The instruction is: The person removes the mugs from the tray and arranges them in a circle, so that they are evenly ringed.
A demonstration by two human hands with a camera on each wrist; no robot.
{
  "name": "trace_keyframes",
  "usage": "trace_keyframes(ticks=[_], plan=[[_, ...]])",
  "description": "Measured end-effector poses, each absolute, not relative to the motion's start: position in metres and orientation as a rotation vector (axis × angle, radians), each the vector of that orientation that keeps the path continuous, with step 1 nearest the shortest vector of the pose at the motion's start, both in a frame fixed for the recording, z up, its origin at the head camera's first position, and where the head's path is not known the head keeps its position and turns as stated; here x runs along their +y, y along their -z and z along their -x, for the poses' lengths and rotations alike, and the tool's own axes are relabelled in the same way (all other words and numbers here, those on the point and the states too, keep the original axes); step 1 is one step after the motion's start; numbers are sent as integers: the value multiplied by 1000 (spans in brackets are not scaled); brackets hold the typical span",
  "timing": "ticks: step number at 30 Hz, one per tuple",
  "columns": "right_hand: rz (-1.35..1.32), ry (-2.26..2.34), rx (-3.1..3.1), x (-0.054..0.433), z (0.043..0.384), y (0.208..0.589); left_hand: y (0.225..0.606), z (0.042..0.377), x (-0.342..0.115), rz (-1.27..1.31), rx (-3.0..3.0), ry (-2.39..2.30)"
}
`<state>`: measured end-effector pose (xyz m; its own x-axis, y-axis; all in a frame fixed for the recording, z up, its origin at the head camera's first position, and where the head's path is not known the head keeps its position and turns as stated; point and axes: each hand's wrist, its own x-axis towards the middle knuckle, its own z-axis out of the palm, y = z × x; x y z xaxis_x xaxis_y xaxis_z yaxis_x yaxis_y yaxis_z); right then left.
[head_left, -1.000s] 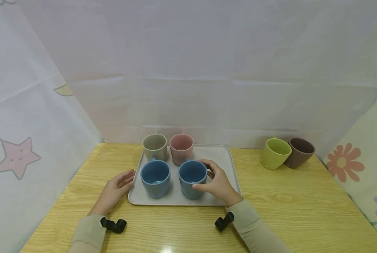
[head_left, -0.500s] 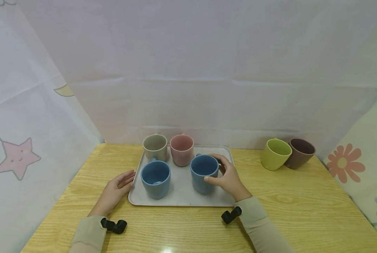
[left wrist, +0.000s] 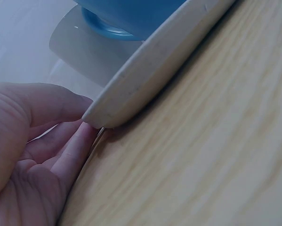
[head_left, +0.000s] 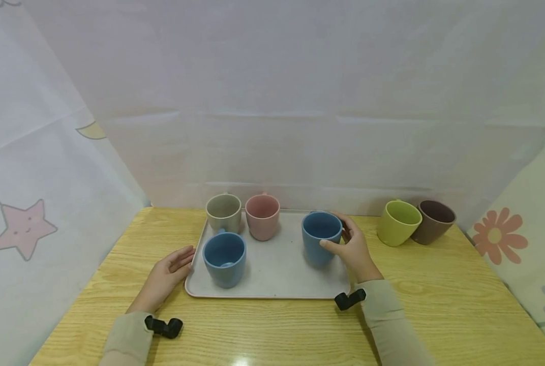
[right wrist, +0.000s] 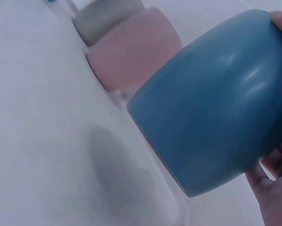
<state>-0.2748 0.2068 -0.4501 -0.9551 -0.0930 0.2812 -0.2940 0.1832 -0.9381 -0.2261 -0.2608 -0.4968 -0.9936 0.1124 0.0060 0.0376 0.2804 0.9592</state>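
My right hand (head_left: 356, 252) grips a blue mug (head_left: 320, 239) by its side, thumb near the rim and fingers around the far side. In the right wrist view this mug (right wrist: 211, 103) is tilted above the tray, its shadow falling on the surface below. A second blue mug (head_left: 225, 260) stands on the white tray (head_left: 272, 277) at the front left. Behind it are a grey mug (head_left: 224, 213) and a pink mug (head_left: 263, 218). My left hand (head_left: 164, 277) rests at the tray's left edge with loosely straight fingers; the left wrist view shows fingertips (left wrist: 86, 102) against the rim.
To the right, off the tray, a lime green mug (head_left: 397, 226) leans close beside a dark brown mug (head_left: 432, 223) on the wooden table (head_left: 437, 295). A pale cloth backdrop (head_left: 272, 127) hangs behind and along both sides.
My right hand has carried the blue mug rightward and up, from beside the other blue mug to over the tray's right side. The left hand has stayed in place.
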Motion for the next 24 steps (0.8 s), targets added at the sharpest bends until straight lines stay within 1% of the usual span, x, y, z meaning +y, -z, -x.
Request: trace_keyframes(ticks=[9, 19, 24], plan=[[-320, -1823, -2249, 241, 271, 440, 502, 228, -262, -148, 2449, -1856], [-306, -1704, -2268, 276, 262, 445, 506, 226, -263, -147, 2451, -1861], [-250, -1673, -2271, 291, 257, 447, 503, 227, -263, -146, 2461, -1853]])
